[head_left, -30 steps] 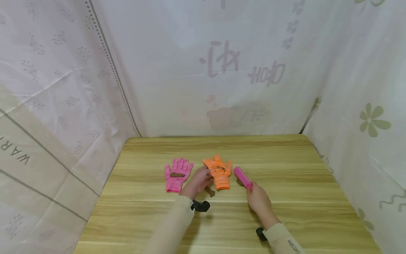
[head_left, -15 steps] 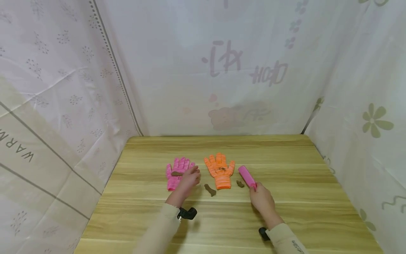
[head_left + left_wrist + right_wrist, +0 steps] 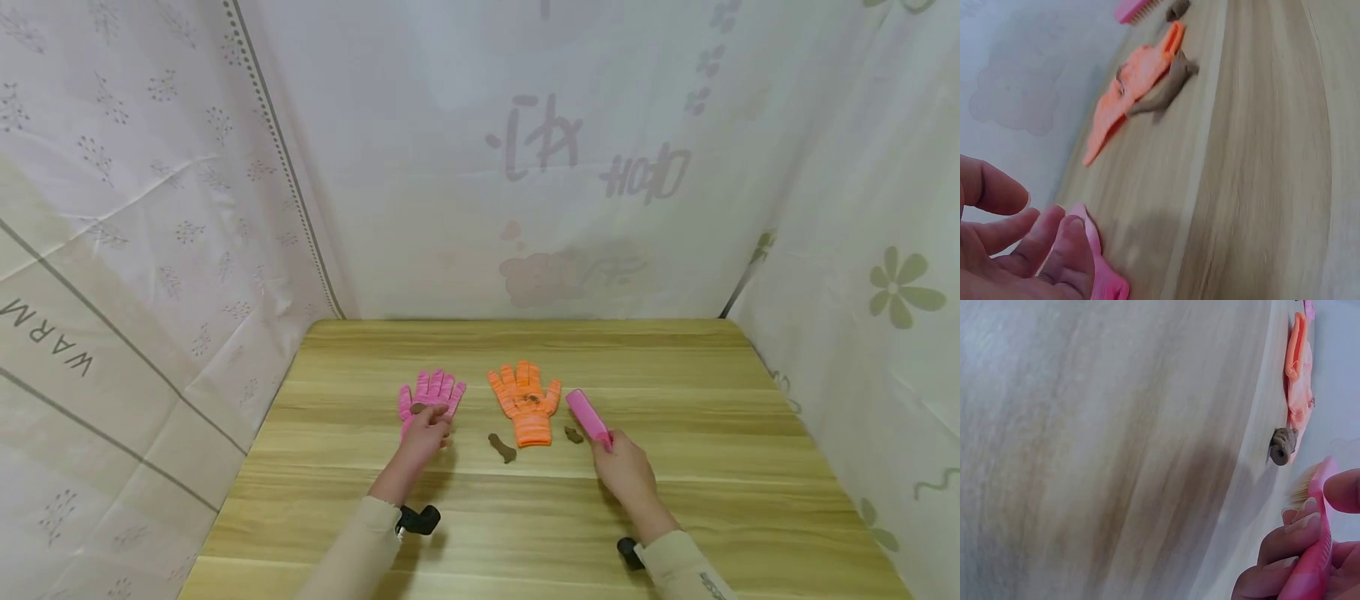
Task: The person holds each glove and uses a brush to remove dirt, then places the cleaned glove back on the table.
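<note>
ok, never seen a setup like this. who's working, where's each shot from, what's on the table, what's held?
No robot here: a person works bare-handed. The wide view comes from a head-worn camera looking forward and down; the other two come from a camera on each wrist. On the wooden table lie a pink glove and an orange glove with brown marks. One brown piece is on the pink glove, partly hidden; a second piece and a third piece flank the orange glove's cuff. The right hand holds a pink brush. The left hand is at the pink glove, apparently holding nothing.
</note>
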Motion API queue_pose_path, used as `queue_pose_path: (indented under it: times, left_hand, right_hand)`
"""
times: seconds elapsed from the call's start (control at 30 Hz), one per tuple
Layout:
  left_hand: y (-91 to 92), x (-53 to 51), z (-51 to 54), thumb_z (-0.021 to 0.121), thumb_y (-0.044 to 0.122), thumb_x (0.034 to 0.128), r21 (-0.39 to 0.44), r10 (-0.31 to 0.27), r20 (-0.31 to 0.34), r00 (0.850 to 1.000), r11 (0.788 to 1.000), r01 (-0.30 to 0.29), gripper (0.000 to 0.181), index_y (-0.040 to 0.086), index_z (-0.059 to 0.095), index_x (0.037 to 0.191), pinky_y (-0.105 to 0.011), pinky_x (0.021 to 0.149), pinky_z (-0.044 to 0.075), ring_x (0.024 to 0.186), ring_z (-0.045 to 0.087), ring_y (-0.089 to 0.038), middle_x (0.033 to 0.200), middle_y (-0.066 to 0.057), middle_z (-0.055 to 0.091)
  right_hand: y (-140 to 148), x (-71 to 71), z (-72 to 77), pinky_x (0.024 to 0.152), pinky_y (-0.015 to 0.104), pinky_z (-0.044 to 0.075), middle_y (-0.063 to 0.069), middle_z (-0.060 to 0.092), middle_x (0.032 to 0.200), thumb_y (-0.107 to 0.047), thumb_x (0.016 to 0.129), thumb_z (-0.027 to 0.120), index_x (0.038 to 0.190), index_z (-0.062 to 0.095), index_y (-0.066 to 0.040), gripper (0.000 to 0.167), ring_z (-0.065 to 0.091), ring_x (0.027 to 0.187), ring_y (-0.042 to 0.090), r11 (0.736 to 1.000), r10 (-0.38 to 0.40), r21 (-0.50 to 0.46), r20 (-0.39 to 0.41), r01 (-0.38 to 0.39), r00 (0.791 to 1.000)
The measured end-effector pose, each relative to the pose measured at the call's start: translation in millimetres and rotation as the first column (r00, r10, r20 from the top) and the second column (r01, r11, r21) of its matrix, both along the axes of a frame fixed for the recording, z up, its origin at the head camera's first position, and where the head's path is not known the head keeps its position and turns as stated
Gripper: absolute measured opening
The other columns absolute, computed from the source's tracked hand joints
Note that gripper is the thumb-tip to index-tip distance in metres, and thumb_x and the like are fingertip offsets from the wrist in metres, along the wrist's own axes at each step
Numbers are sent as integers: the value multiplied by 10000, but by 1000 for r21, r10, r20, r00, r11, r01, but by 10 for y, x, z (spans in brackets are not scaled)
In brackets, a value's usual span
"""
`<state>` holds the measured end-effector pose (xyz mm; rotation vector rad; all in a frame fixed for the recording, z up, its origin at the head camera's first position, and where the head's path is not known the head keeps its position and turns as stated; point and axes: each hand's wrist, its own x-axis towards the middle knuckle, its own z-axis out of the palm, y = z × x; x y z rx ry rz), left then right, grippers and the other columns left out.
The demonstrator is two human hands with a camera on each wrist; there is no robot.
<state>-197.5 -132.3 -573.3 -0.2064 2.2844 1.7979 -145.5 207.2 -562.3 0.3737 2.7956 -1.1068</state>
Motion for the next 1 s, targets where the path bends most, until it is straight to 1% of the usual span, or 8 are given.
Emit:
queue_pose_path:
  times: [0.13,0.3,0.37,0.5,0.6,0.73,0.87,1.0]
  left_hand:
    - [-85,44,-14,537,96,1018,-173,-16,-132,991,985,-7,345,19,590,1350,-301,734,547,1008,633,-277,1203,-185,651]
    - [-189,35,-56,563,103,1022,-259,-1,-244,970,964,-64,222,71,690,1202,-266,549,496,768,616,-215,1064,-187,658]
    - [-232,-1,-82,592,138,1010,-311,37,-270,962,942,-124,188,92,711,1148,-309,615,504,833,611,-254,1088,-186,628]
    - [-314,-75,-120,696,241,954,-430,113,-304,946,870,-242,279,79,692,1180,-507,885,495,1144,542,-426,1244,-232,544]
    - [-354,-113,-113,756,306,910,-463,143,-293,945,844,-271,528,30,596,1331,-611,1010,432,1292,439,-508,1346,-288,493]
    - [-404,-166,-134,759,345,902,-469,201,-244,949,832,-297,664,8,509,1417,-630,1016,429,1307,416,-513,1382,-308,455]
    - [-450,-224,-145,668,376,959,-442,271,-154,950,841,-312,665,-18,440,1444,-679,994,410,1287,449,-502,1385,-326,462]
    - [-476,-274,-119,617,383,983,-436,290,-71,954,852,-291,673,-42,403,1459,-716,1009,375,1285,489,-486,1402,-327,495]
  right_hand:
    - [-23,2,-1,531,324,412,131,600,807,-314,1015,505,1174,590,46,403,531,674,240,1000,-6,-23,-9,6,1000]
    - [-70,13,21,505,309,414,93,565,748,-316,1004,519,1157,604,32,390,489,609,200,997,-7,-77,-27,5,1000]
    - [-86,23,43,508,308,409,91,570,760,-315,1003,522,1183,600,37,403,486,614,196,996,-4,-85,-30,2,1000]
    - [-113,31,72,527,305,414,99,590,802,-306,1010,519,1222,593,39,412,498,640,198,994,1,-105,-24,-4,1000]
    - [-133,31,79,535,298,415,93,591,811,-301,1006,530,1242,597,31,413,501,655,195,994,6,-111,-22,-8,1000]
    - [-160,31,94,550,292,416,95,595,830,-282,998,551,1278,595,37,428,504,678,194,994,17,-111,-20,-19,1000]
    - [-179,37,113,571,296,424,113,617,864,-261,997,563,1270,596,54,419,516,702,205,992,29,-120,-36,-33,999]
    - [-191,45,127,580,297,422,120,622,869,-253,995,568,1244,603,58,400,522,716,211,992,36,-117,-46,-42,998]
